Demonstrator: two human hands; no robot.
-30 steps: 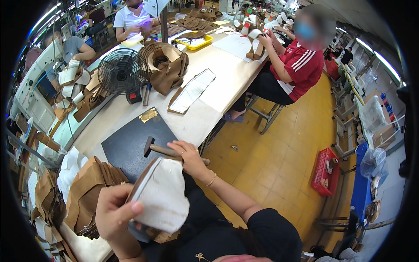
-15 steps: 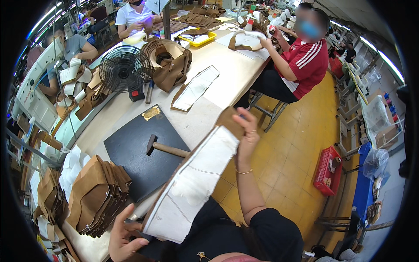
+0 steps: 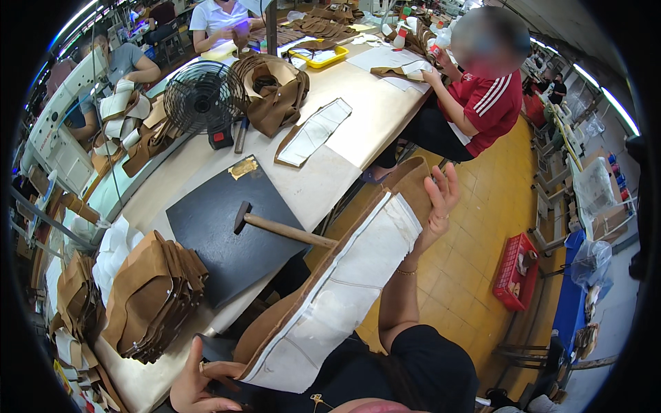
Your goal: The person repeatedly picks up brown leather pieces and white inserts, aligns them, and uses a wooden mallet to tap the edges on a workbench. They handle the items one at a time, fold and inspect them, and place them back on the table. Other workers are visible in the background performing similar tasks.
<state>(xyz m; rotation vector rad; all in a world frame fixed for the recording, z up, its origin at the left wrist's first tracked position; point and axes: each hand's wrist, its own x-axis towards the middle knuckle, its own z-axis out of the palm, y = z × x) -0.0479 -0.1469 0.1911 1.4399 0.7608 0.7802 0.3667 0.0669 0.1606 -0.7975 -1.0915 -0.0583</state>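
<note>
I hold a long brown leather panel with a white lining [image 3: 337, 296] stretched out above my lap. My right hand [image 3: 441, 199] grips its far brown end, raised over the table's edge. My left hand [image 3: 196, 385] pinches the near lower corner. On the table in front of me a hammer with a wooden handle [image 3: 275, 226] lies on a black mat [image 3: 213, 255]. A stack of folded brown pieces [image 3: 151, 296] sits to the left of the mat.
Farther along the long table [image 3: 323, 175] stand a small black fan [image 3: 203, 100], a brown heap, a flat white-lined piece and a yellow tray. A person in a red shirt [image 3: 482, 103] sits at its right side; others work at the far end. A red crate [image 3: 518, 270] rests on the floor.
A second ago my right hand was by the hammer with the piece bunched in my left. Both hands have since unfolded it and stretched it out, right hand rising to the right.
</note>
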